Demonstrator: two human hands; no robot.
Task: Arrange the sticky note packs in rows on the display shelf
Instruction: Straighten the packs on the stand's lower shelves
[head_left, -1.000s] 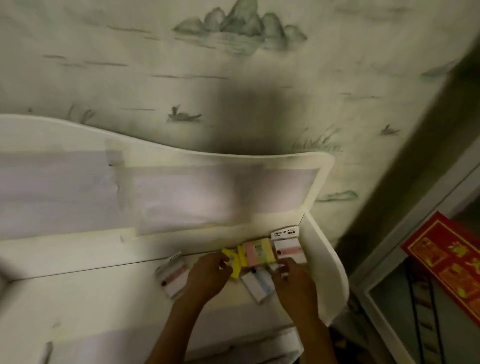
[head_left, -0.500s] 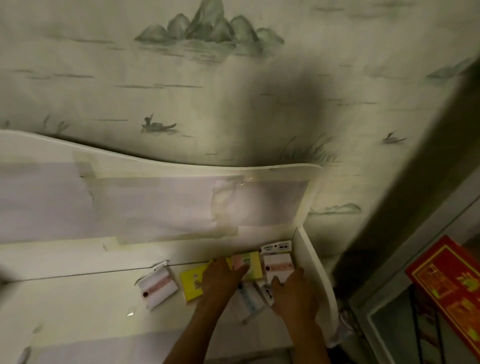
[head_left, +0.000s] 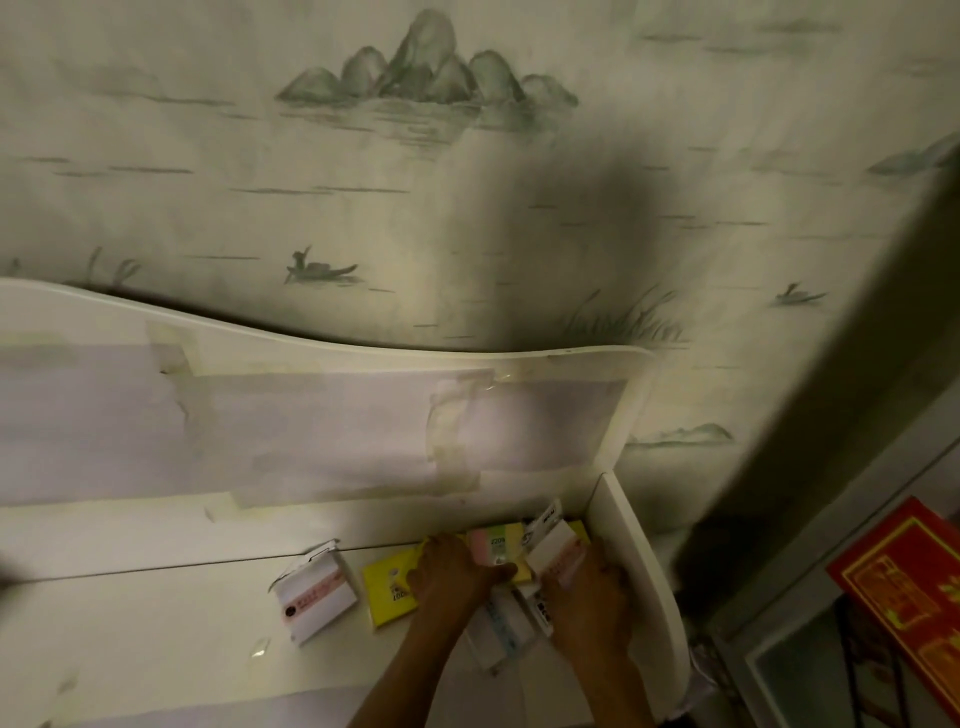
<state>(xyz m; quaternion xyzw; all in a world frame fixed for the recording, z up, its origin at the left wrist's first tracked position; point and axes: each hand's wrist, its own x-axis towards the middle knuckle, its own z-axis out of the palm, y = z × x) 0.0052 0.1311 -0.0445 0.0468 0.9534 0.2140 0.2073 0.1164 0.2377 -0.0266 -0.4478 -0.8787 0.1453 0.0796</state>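
Several sticky note packs lie at the right end of a white display shelf (head_left: 156, 597). My left hand (head_left: 452, 571) rests on a multicoloured pack (head_left: 496, 543), pink, green and yellow, its fingers closed around the near edge. My right hand (head_left: 587, 597) grips a white pack with a pink band (head_left: 558, 551), tilted up against the shelf's right wall. A yellow pack (head_left: 387, 590) lies flat just left of my left hand. Further left sits a white pack with a red band (head_left: 317, 597). A white pack with a blue stripe (head_left: 501, 621) lies between my wrists.
The shelf's curved right side panel (head_left: 644, 571) stands close beside my right hand. A taped back panel (head_left: 311, 426) rises behind the packs. The wall above carries a mountain-and-boat mural (head_left: 426, 73). A red and gold box (head_left: 904, 587) is at the far right, off the shelf.
The view has dropped and shifted. My left hand has moved right off the yellow pack onto the multicoloured one. My right hand has reached forward and tilted the pink-banded white pack up.
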